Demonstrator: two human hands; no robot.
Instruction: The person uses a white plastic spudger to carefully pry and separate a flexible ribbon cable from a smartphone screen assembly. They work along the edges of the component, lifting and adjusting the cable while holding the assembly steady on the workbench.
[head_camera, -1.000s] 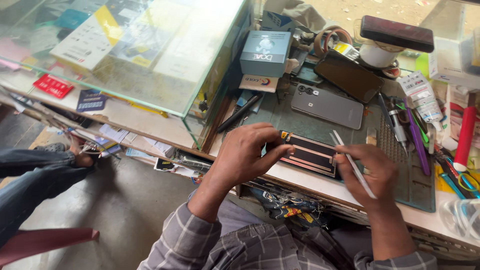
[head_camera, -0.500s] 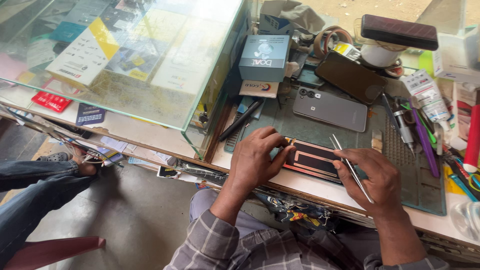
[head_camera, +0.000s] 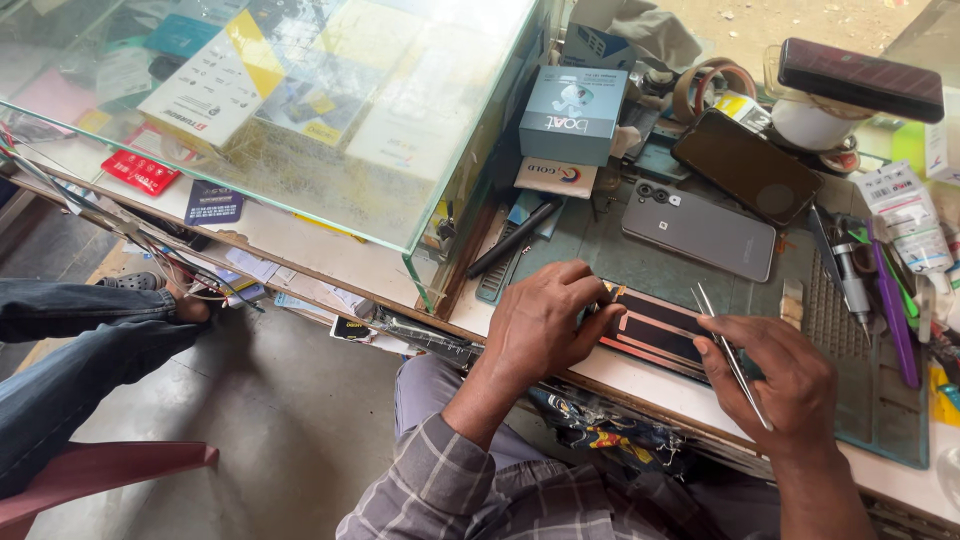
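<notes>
An opened phone body (head_camera: 660, 333) with copper-coloured inner parts lies flat near the front edge of a green work mat (head_camera: 880, 420). My left hand (head_camera: 545, 325) rests on its left end, fingers curled over it and holding it down. My right hand (head_camera: 775, 375) grips thin metal tweezers (head_camera: 728, 352), whose tips point up over the right side of the phone body. The part of the phone under my left fingers is hidden.
A grey phone (head_camera: 700, 228) lies face down behind the work, a dark phone (head_camera: 745, 165) beyond it. A blue box (head_camera: 572, 115), a black pen (head_camera: 515, 238), screwdrivers (head_camera: 848, 270) and tape rolls crowd the bench. A glass display case (head_camera: 300, 120) stands at left. Another person's legs (head_camera: 80, 350) are at far left.
The camera view has shifted a little. My hands stay on the phone body; the tweezers have moved slightly over its right side.
</notes>
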